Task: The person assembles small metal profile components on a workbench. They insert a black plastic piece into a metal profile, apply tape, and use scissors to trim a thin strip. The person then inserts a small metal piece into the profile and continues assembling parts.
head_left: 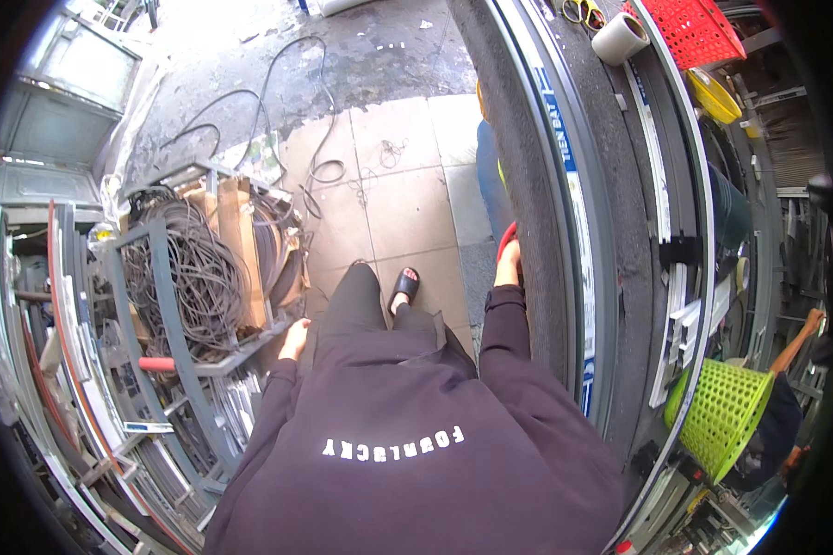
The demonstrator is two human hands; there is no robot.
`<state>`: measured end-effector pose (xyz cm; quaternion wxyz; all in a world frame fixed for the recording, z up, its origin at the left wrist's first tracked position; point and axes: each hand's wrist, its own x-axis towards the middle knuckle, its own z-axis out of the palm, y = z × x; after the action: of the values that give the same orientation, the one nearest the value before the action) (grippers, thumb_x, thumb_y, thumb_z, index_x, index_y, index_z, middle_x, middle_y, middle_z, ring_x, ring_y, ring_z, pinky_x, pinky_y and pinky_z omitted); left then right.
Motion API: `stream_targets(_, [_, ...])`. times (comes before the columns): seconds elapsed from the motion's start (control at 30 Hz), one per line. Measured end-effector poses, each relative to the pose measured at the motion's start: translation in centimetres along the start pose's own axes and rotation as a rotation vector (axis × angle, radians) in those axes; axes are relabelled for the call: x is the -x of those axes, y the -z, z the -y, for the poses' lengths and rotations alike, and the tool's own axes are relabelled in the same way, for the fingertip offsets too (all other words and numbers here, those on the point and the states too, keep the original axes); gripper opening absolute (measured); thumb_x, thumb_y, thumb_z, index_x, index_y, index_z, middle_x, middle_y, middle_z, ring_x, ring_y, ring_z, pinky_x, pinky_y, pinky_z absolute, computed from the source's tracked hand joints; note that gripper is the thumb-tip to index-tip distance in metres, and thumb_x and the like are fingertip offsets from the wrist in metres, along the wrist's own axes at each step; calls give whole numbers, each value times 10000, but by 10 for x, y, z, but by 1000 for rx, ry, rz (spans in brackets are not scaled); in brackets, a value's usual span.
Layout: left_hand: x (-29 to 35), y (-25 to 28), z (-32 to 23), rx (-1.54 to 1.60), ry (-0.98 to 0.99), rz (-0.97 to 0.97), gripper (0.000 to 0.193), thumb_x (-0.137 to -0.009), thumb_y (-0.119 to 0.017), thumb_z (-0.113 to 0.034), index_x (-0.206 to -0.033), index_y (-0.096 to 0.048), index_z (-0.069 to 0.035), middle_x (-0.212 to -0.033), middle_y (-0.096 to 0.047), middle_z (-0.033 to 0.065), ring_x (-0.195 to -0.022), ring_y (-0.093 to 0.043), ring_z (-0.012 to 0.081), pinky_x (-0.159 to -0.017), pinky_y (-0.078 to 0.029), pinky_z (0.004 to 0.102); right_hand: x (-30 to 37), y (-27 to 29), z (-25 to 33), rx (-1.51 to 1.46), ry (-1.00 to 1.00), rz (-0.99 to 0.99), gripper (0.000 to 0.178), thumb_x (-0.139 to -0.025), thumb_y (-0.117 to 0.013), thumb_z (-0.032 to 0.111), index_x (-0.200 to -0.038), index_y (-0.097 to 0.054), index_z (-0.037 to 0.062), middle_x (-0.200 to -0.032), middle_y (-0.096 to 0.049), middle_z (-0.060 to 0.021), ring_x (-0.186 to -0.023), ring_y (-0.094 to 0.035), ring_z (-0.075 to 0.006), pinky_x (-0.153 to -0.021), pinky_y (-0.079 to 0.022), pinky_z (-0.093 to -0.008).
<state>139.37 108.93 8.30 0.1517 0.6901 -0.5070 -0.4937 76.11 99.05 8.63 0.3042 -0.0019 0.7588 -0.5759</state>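
Note:
My right hand (509,266) is low beside the edge of the long bench, closed around a curved red thing (506,240). It looks like a handle, but the bench edge hides the rest. My left hand (295,339) hangs by my left thigh, near the corner of a grey metal frame rack (178,314). Seen from above, its fingers are mostly hidden, and nothing shows in it. On that rack lies a tangled coil of dark cord or rubber strip (194,264), beside brown cardboard (235,222).
Long metal profiles (574,194) lie along the bench at right, with a plastic-film roll (620,39), yellow-handled scissors (584,13), a red basket (690,32) and a green basket (724,416). Profiles (83,370) crowd the left. A loose cable (319,139) crosses the floor ahead. Someone's arm (799,340) shows far right.

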Motion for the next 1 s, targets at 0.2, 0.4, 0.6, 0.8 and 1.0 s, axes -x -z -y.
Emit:
stream_targets(0.2, [-89,47,-85,-418,71,337,430,-941,-623,-381,-1141,-708,-9,-1092,-740,159,-1060,-688,250,-915,-520,377,16,-2,7,-183,-88,-202,241,-1020,-583,265,-1143,-657,72,-962,-711,-45,-660,-650,-119,-525,-528,-246])
stream_targets(0.4, [-236,84,-196,-461,264,511,361,-934,-612,-336,-1074,-729,-24,-937,-739,129,-755,-696,175,-742,-552,347,28,22,13,-323,-145,-422,242,-1020,-582,272,-1131,-658,70,-949,-706,-43,-653,-648,-120,-517,-527,-247])
stream_targets(0.6, [-378,58,-292,-377,-30,501,398,-978,-600,-348,-1122,-665,18,-915,-729,107,-762,-681,175,-706,-534,332,71,43,25,-516,-207,-636,245,-1021,-581,279,-1118,-659,68,-936,-702,-42,-646,-646,-122,-508,-527,-248])
stream_targets(0.8, [-393,-35,-407,-324,-277,665,447,-969,-579,-412,-1176,-659,-23,-961,-744,101,-805,-681,174,-764,-528,334,119,23,55,-597,-251,-746,249,-1021,-580,286,-1105,-659,66,-922,-698,-41,-638,-644,-124,-499,-527,-249])
stream_targets(1.0, [-281,-127,-496,-148,-19,1286,561,-986,-588,-441,-1405,-515,-74,-1320,-600,139,-1023,-651,202,-888,-538,343,174,-91,104,287,28,-179,399,-1020,-590,330,-979,-673,-57,-809,-665,-88,-647,-619,-153,-600,-523,-321])
